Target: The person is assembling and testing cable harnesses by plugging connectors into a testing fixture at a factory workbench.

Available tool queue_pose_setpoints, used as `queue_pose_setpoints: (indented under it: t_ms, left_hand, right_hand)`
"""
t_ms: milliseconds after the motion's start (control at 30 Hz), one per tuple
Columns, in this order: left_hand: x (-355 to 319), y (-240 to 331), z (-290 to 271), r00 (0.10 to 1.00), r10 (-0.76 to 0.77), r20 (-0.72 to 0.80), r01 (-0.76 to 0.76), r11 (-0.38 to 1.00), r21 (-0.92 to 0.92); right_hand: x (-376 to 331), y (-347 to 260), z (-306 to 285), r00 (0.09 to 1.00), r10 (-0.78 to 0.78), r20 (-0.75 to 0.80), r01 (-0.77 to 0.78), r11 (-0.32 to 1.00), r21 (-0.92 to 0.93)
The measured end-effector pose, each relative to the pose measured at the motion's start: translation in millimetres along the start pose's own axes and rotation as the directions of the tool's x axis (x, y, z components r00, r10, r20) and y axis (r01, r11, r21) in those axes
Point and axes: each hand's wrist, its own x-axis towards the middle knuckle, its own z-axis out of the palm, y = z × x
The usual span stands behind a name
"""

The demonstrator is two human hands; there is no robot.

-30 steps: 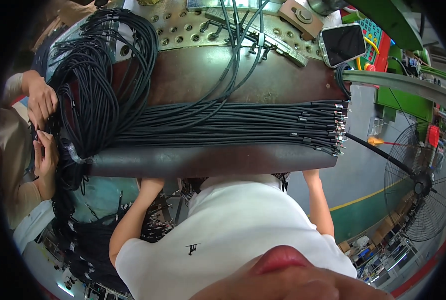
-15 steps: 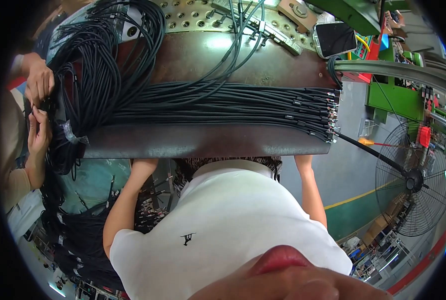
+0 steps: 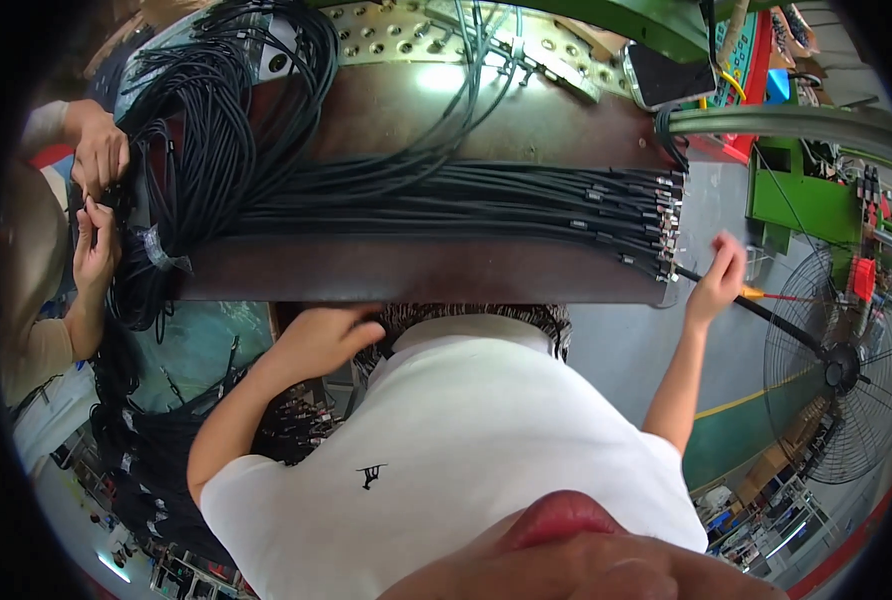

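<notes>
A long bundle of black cables [image 3: 416,205] lies across the dark brown tabletop [image 3: 366,272], with bare metal connector ends [image 3: 668,225] lined up at the right edge. My left hand [image 3: 328,338] hovers just below the table's front edge, before my waist, its fingers stretched out and the thumb apart, holding nothing. Out past the table's right corner, my right hand [image 3: 718,282] is raised beside the connector ends without touching them. Its fingers are curled in, and no object shows in them.
At the left, a co-worker's hands [image 3: 96,170] meet at the heaped cables [image 3: 201,130]. A perforated metal plate with a clamp bar [image 3: 566,78] and a phone-like dark slab [image 3: 669,75] lie at the back. A large wire-caged fan [image 3: 838,370] stands at the right.
Both my hands have come out from under the table's front edge. The right has risen outward past the right corner; the left has moved right, toward my waist. The view has shifted slightly.
</notes>
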Motion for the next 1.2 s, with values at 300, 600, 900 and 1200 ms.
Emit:
queue_pose_setpoints:
  t_ms: [300, 600, 900, 1200]
  left_hand:
    - [129.1, 107.7, -4.6, 0.583, 0.772, -0.253, -0.573, 0.611, 0.546]
    - [68.9, 21.1, -62.5, 0.752, 0.440, -0.490, 0.189, 0.568, 0.801]
    - [63.0, 15.6, -80.1, 0.639, 0.380, -0.668, -0.168, 0.917, 0.361]
    - [75.4, 76.4, -77.8, 0.834, 0.375, -0.404, -0.218, 0.897, 0.384]
  right_hand:
    - [86.0, -148.8, 194.0, 0.269, -0.814, 0.514, 0.921, 0.374, 0.111]
    - [80.4, -127.9, 156.0, 0.342, -0.779, 0.525, 0.885, 0.455, 0.098]
    - [74.2, -126.6, -31.7, 0.772, -0.442, 0.457, 0.614, 0.703, -0.359]
    - [81.9, -135.2, 128.7, 0.566, -0.657, 0.498, 0.776, 0.628, -0.055]
